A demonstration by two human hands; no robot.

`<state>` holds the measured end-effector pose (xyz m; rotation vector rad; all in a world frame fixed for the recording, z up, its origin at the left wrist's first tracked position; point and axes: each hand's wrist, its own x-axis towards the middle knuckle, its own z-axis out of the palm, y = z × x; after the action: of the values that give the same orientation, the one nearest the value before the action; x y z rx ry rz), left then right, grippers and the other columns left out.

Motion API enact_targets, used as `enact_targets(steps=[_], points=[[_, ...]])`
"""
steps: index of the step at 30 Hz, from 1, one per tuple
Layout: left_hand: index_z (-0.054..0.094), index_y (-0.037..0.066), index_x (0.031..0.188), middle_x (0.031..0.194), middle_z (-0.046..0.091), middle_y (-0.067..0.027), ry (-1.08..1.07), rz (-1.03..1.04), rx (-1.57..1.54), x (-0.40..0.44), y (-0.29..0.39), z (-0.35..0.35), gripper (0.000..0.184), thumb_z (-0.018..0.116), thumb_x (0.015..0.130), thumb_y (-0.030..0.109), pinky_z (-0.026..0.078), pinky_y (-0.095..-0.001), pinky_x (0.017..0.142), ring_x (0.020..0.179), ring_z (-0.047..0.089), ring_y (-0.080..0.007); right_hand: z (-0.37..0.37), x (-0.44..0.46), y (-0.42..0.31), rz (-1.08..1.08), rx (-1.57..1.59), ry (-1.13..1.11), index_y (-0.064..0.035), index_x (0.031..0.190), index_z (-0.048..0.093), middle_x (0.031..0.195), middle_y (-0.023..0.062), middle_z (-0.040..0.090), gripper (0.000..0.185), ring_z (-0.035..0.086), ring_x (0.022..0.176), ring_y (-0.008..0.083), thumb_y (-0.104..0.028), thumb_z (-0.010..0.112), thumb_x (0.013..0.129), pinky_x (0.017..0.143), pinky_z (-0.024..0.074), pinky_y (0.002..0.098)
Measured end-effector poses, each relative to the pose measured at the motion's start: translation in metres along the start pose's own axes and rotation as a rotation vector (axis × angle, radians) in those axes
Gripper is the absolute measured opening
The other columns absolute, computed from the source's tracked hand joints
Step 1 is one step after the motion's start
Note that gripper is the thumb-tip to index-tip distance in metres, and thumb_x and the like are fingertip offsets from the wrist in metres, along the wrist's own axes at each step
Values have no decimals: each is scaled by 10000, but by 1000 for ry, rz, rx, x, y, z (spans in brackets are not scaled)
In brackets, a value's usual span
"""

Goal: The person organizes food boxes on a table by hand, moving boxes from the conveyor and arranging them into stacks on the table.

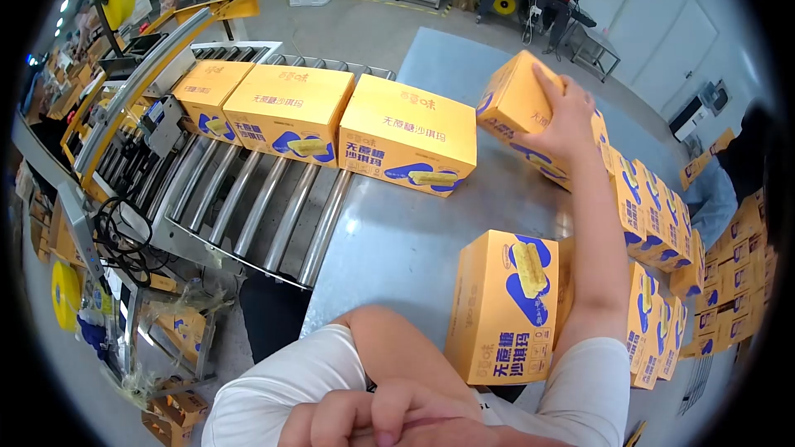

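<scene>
My right hand [567, 116] reaches far forward over the metal table, its fingers and thumb gripping a tilted yellow carton [509, 95]. That carton hides part of another carton behind and below it. Close under the camera, my left hand [381, 414] is folded in near my body with its fingers curled; whatever lies inside them is hidden. Between my arms and the table stands a larger-looking yellow carton [505, 310] with a blue print and a picture of a snack bar. A yellow carton [410, 132] sits on the table's left edge, by the rollers.
Two more cartons [286, 112] line up on the roller conveyor [281, 207], leading to a taping machine [149, 74] at left. Rows of cartons [654, 207] stand along the table's right side. The grey metal table [397, 240] lies between. Stacked cartons and a person are at far right.
</scene>
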<state>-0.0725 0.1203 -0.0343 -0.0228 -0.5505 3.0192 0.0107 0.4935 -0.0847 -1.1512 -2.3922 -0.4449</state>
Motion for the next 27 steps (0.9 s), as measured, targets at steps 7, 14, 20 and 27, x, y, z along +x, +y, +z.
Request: enact_targets(steps=[7,14,20,27], points=[[669,221,1167,1164,663,123,30,39,-17,12,2,3,160,576,1042,258,375,-290,861,1040,575,-46,-2,8,-58,153,-277,-186,-234,1412,608,1380,205,561,629,531,1294,342,-360,809,830,1025,459,494],[662,215,1180,1170,661,121,46,54,-41,18,6,6,167,574,1045,262,375,-297,864,1044,575,-49,24,-4,-55,-242,312,-420,-227,1611,345,1590,276,383,1230,324,1502,433,-430,964,568,1227,288,533],[658,209,1188,1173,660,120,31,24,-38,8,3,4,174,573,1048,267,375,-302,866,1049,576,-51,33,-6,-35,-285,530,-494,-171,1613,324,1599,217,391,1359,353,1483,415,-368,964,430,1245,272,529],[661,215,1187,1149,657,120,-100,-62,180,-2,17,-13,178,569,1049,278,365,-280,863,1061,573,-49,-50,4,-18,-266,636,151,-118,1440,576,1305,126,582,913,536,1193,291,-251,852,580,1092,416,388]])
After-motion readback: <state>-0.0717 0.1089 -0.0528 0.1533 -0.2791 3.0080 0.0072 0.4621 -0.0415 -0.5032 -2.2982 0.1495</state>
